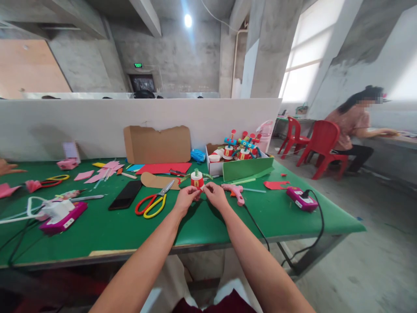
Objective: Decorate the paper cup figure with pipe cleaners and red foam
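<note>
In the head view, a small red and white paper-cup figure [196, 178] with green coiled arms and a green coil on top stands upright between my hands. My left hand [186, 201] is closed on its lower left side. The fingertips of my right hand [215, 195] are pinched together at its lower right edge, by a small pale bit that I cannot make out. Left of my hands lie scissors [155, 205] with one red and one yellow handle. Close by on the right is a pink glue gun [237, 192] with a black cord.
A box [215, 167] at the back holds several similar figures. Around the green table [260, 217] lie a black phone [125, 195], red paper [164, 168], brown cardboard [157, 145] and purple power strips [301, 200]. Another person's hand [9, 167] shows at far left; a person [350, 121] sits at right.
</note>
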A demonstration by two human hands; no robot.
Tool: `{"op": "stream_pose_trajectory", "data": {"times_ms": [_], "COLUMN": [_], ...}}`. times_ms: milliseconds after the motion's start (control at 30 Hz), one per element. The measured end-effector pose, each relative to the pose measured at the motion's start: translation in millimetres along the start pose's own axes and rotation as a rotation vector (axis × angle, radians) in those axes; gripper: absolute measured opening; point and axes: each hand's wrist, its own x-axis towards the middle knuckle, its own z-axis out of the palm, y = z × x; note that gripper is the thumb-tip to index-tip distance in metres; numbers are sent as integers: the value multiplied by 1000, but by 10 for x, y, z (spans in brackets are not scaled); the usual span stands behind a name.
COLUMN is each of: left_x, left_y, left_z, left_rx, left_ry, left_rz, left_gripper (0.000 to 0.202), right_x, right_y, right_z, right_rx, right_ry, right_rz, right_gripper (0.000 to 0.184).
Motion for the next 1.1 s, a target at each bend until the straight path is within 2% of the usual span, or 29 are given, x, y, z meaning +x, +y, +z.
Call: {"op": "stream_pose_trajectory", "data": {"times_ms": [133,233,333,433,500,600,700,767,833,967,1033,1100], "left_x": [-9,-15,-14,-10,-9,-13,-18,-18,-14,-3,1,1], "left_y": [16,34,43,36,28,20,23,28,33,33,31,33], "left_z": [11,22,29,27,24,23,29,35,40,45,46,45], "left_rx": [5,21,29,35,37,43,51,51,47,33,21,0], "left_ry": [-27,-42,-50,-54,-51,-55,-50,-43,-44,-35,-30,-27], "left_rz": [-15,-20,-38,-37,-32,-24,-16,-20,-27,-35,-39,-45], "left_gripper": [36,32,29,27,26,24,21,20,19,20,20,20], "right_x": [-65,-158,-251,-288,-273,-228,-206,-211,-224,-246,-254,-264], "right_y": [-77,-28,73,123,107,64,89,151,217,229,162,78], "right_z": [-442,-842,-1078,-1102,-1057,-998,-995,-1014,-1034,-1035,-1014,-981], "right_rx": [-92,-381,-625,-678,-721,-807,-801,-734,-573,63,391,620], "right_ry": [87,130,118,-28,-100,-147,-149,-83,21,195,220,216], "right_rz": [16,181,370,519,559,553,508,500,519,484,481,526], "right_gripper": [17,16,19,33,37,37,30,27,25,24,17,17]}}
